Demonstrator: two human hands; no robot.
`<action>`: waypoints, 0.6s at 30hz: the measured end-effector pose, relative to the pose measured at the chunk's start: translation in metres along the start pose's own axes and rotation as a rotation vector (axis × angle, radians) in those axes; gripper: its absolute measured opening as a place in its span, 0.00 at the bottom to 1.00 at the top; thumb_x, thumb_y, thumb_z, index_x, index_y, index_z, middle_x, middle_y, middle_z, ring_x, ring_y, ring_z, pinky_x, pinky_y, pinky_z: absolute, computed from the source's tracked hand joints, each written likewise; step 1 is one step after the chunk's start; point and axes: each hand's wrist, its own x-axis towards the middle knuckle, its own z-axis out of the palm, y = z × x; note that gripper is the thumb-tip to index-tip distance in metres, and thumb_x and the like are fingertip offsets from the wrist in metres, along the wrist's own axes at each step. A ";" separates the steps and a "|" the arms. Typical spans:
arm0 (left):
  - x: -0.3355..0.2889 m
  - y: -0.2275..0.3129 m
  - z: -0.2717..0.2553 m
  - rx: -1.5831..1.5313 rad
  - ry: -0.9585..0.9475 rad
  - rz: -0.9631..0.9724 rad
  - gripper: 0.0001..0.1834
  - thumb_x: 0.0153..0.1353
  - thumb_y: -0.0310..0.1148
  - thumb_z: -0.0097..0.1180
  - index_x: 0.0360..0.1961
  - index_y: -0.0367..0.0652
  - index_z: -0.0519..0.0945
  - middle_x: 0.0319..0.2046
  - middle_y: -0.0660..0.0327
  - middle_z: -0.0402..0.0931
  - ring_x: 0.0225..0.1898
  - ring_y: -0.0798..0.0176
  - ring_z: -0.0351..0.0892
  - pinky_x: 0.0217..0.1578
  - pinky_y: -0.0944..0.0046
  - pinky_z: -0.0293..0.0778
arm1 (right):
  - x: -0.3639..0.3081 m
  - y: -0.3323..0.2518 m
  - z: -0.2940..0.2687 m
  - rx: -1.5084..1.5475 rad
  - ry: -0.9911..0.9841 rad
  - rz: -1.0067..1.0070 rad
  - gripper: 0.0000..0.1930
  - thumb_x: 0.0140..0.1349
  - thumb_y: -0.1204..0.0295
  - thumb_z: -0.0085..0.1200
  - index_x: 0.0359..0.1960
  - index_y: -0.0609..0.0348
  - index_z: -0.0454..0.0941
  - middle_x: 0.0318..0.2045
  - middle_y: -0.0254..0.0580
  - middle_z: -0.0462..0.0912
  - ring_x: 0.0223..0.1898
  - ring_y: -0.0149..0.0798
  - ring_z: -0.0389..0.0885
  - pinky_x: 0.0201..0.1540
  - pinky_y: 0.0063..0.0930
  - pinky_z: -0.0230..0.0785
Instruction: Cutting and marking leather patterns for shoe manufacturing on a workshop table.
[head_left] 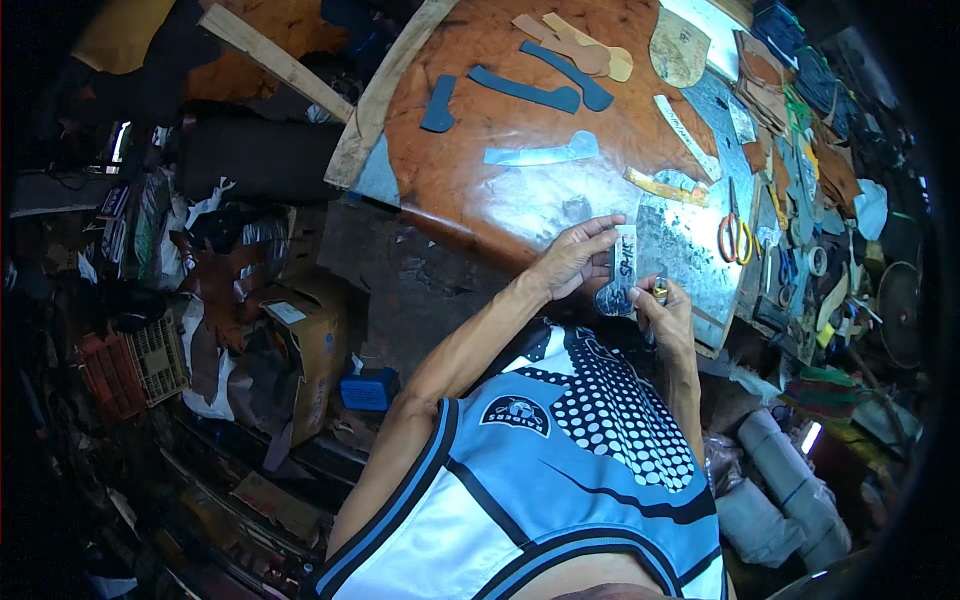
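Observation:
Between my hands, over the near edge of the leather-covered table, is a narrow translucent template [626, 262] with a dark rounded lower end and handwriting on it. My left hand [578, 258] grips its upper left side between thumb and fingers. My right hand [668, 312] is closed round a small tool with a brass-coloured part [660, 291], its kind too small to tell. The right thumb lies at the template's lower right edge. Beyond my hands, a pale blue shiny curved piece [540, 151] and dark blue cut pieces [525, 90] lie on the brown leather [440, 180].
Orange-handled scissors [735, 235] lie right of my hands on a grey metal sheet [680, 245]. White [688, 138] and yellowish templates [665, 188] rest nearby. Leather scraps [765, 75] crowd the table's right side. A cardboard box [312, 350] and a blue box [368, 389] stand at lower left.

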 end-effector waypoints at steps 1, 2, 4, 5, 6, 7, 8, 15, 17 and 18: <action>-0.003 0.000 0.001 0.015 0.021 0.006 0.23 0.70 0.32 0.54 0.65 0.45 0.68 0.51 0.58 0.79 0.48 0.65 0.83 0.47 0.62 0.82 | -0.001 0.000 0.003 0.026 0.031 0.002 0.06 0.62 0.73 0.62 0.34 0.60 0.78 0.19 0.28 0.76 0.17 0.22 0.70 0.19 0.16 0.60; -0.004 0.000 -0.001 0.016 0.027 -0.001 0.26 0.70 0.33 0.55 0.67 0.46 0.66 0.50 0.59 0.80 0.45 0.67 0.83 0.43 0.65 0.83 | -0.001 0.000 0.006 0.029 0.030 0.007 0.06 0.62 0.73 0.62 0.34 0.60 0.78 0.19 0.28 0.76 0.17 0.22 0.70 0.19 0.16 0.60; -0.007 0.000 -0.010 0.043 0.057 0.031 0.26 0.70 0.33 0.56 0.67 0.47 0.66 0.49 0.60 0.80 0.43 0.67 0.84 0.41 0.66 0.83 | -0.001 0.000 0.012 0.086 0.108 -0.045 0.06 0.64 0.72 0.60 0.36 0.60 0.78 0.22 0.31 0.78 0.17 0.23 0.73 0.20 0.17 0.62; -0.008 0.002 -0.015 0.072 0.083 0.067 0.26 0.69 0.32 0.56 0.67 0.47 0.66 0.48 0.61 0.81 0.41 0.68 0.84 0.40 0.68 0.82 | -0.001 -0.002 0.015 0.085 0.104 -0.039 0.06 0.64 0.72 0.60 0.36 0.60 0.78 0.22 0.31 0.78 0.17 0.23 0.73 0.20 0.17 0.62; -0.007 0.006 -0.020 0.036 0.121 0.118 0.24 0.68 0.32 0.58 0.64 0.47 0.69 0.43 0.65 0.82 0.36 0.71 0.83 0.35 0.72 0.81 | 0.000 -0.005 0.019 0.152 0.130 -0.075 0.06 0.64 0.71 0.60 0.37 0.60 0.78 0.23 0.32 0.79 0.18 0.23 0.73 0.20 0.17 0.62; -0.005 0.016 -0.026 0.036 0.121 0.112 0.24 0.68 0.32 0.58 0.64 0.47 0.69 0.43 0.65 0.82 0.36 0.71 0.83 0.35 0.72 0.81 | 0.000 -0.006 0.021 0.222 0.165 -0.113 0.06 0.65 0.71 0.59 0.37 0.60 0.79 0.24 0.33 0.80 0.18 0.24 0.74 0.20 0.17 0.63; -0.004 0.032 -0.033 0.108 0.200 0.153 0.25 0.67 0.33 0.59 0.64 0.47 0.69 0.42 0.64 0.83 0.34 0.72 0.82 0.32 0.72 0.80 | 0.002 -0.002 0.020 0.291 0.175 -0.131 0.07 0.66 0.69 0.58 0.38 0.60 0.79 0.25 0.33 0.80 0.18 0.24 0.73 0.20 0.17 0.63; 0.009 0.147 -0.069 0.759 0.543 0.265 0.18 0.65 0.34 0.60 0.56 0.47 0.78 0.41 0.66 0.83 0.38 0.72 0.81 0.39 0.66 0.76 | 0.024 -0.015 0.040 0.033 0.035 -0.062 0.16 0.67 0.63 0.58 0.48 0.63 0.78 0.29 0.32 0.81 0.18 0.21 0.71 0.19 0.17 0.63; 0.018 0.204 -0.102 0.926 0.575 0.264 0.20 0.65 0.32 0.58 0.59 0.45 0.76 0.42 0.63 0.84 0.39 0.69 0.81 0.39 0.65 0.77 | 0.017 -0.013 0.040 0.036 0.016 -0.045 0.17 0.67 0.63 0.58 0.50 0.64 0.78 0.29 0.32 0.81 0.19 0.21 0.71 0.18 0.16 0.63; 0.024 0.229 -0.115 1.003 0.663 0.240 0.22 0.65 0.32 0.58 0.60 0.44 0.75 0.43 0.62 0.83 0.40 0.69 0.82 0.40 0.64 0.77 | 0.013 -0.012 0.039 0.042 0.011 -0.007 0.17 0.67 0.63 0.58 0.50 0.63 0.78 0.29 0.32 0.81 0.18 0.20 0.71 0.18 0.16 0.63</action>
